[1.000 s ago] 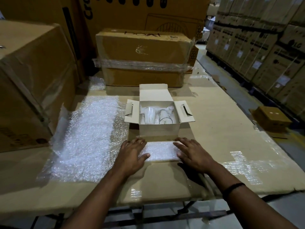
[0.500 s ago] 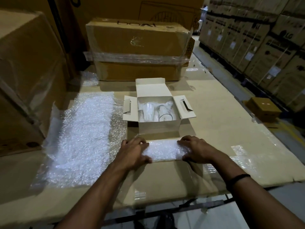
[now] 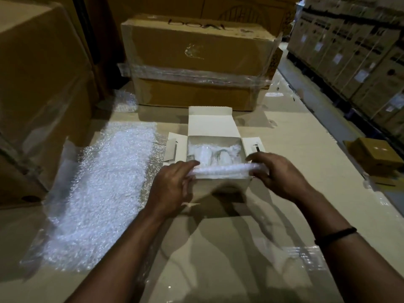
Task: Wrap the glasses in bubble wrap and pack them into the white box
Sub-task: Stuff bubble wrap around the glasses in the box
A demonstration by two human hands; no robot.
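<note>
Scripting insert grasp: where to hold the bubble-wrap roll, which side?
Its two ends, one hand from each side, as the left hand and right hand hold it. The bubble-wrap roll is long, soft, level over the white box's near edge; end grips likely prevent sagging.

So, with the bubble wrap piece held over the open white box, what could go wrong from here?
1. The left hand and right hand pinch the bubble wrap piece only at its ends; it might sag or slip.
2. The glasses in the white box seem to stand close together; pressing down hard could knock them.
3. A hand might catch the side flap and shift the box.
</note>
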